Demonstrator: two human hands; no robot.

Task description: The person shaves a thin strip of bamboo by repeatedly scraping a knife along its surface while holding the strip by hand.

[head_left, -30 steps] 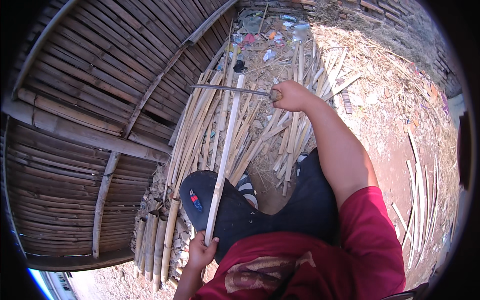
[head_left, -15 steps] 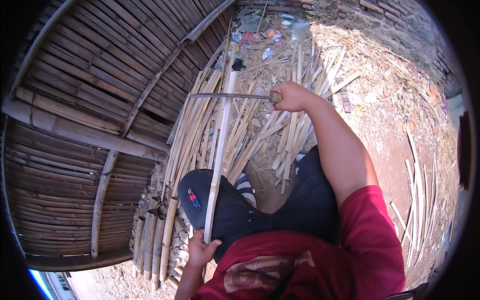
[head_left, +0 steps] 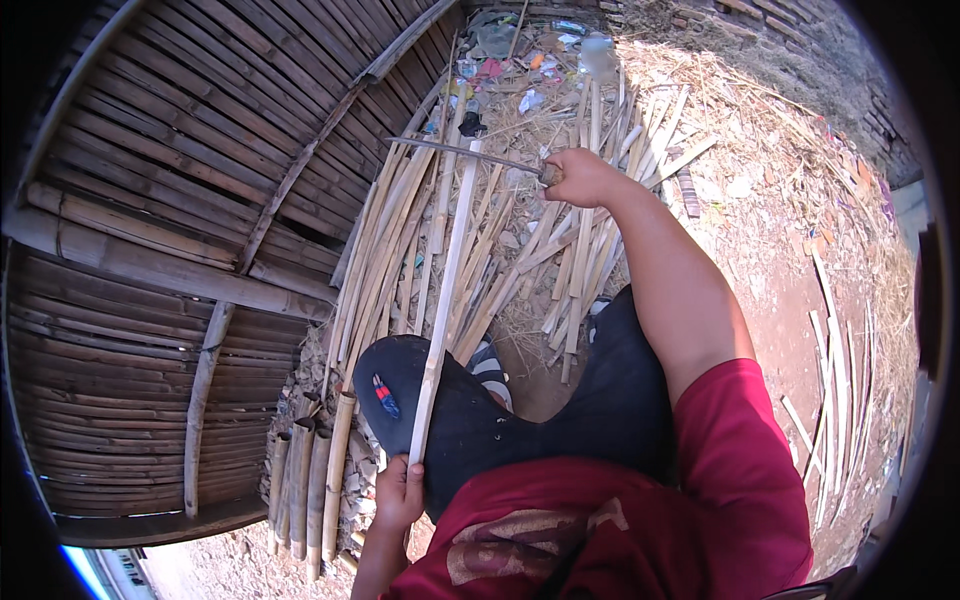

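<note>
My left hand (head_left: 400, 490) is closed round the near end of a pale bamboo strip (head_left: 444, 310), beside my left thigh. The strip slants up over that thigh and away from me, its far end above the ground litter. Out ahead, my right hand (head_left: 575, 178) is wrapped round the handle of a long, thin machete (head_left: 440, 147). The dark blade points left and crosses the strip close to its far end. Whether the edge touches the strip I cannot tell.
Split bamboo strips (head_left: 385, 235) lie in piles ahead of my feet. More strips (head_left: 832, 380) rest on the ground at right. A slatted bamboo panel (head_left: 140, 270) stands at left, with several bamboo poles (head_left: 300, 490) near its lower edge. Litter (head_left: 530, 100) lies at the back.
The machete has moved a little farther from me toward the strip's far end, its tip now tilted up and away. My left thumb has shifted closer against the strip.
</note>
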